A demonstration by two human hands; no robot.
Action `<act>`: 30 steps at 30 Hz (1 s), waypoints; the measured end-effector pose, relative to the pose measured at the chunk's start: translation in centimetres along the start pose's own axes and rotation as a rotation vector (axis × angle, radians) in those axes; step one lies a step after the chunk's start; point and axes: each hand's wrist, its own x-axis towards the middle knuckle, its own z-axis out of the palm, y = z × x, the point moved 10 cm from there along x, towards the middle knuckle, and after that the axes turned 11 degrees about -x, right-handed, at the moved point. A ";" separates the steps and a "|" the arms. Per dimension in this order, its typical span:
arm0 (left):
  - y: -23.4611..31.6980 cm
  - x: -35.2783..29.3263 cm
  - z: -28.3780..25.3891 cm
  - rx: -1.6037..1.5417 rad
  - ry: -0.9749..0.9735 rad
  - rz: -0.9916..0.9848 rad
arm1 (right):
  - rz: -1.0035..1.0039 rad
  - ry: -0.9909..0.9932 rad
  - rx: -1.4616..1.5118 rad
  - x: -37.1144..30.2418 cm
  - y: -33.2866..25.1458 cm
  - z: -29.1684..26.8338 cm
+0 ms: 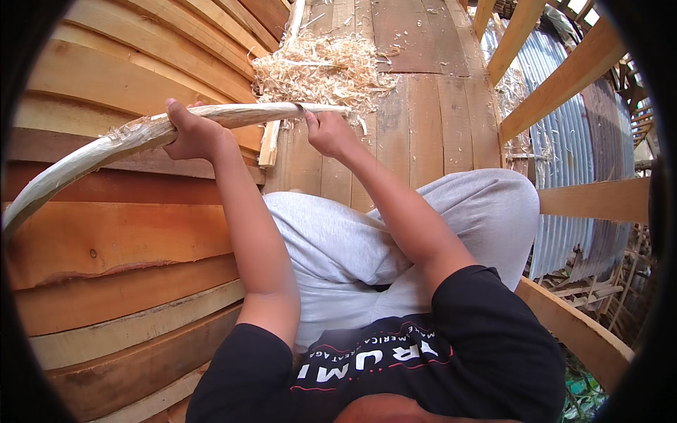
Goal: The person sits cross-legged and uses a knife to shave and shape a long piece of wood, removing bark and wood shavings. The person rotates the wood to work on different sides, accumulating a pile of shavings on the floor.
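Seated on a plank floor (423, 120), knees in grey trousers (338, 247), black shirt below. Left hand (196, 134) closed around a long, pale, curved peeled stick (106, 144), thumb pressed up against its upper edge, fingers wrapped behind. Right hand (328, 130) fisted just under the same stick near its thinner far end, gripping what looks like a small blade (300, 109) set against the wood; blade mostly hidden. Stick arching from lower left edge up across stacked boards (120, 233) to the middle. Heap of pale wood shavings (321, 67) just beyond the hands. Corrugated metal sheet (571, 141) beyond wooden rails at right
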 end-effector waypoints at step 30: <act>0.0 0.6 -0.8 -0.026 -0.015 0.007 | 0.107 -0.099 -0.050 -0.4 -0.3 0.7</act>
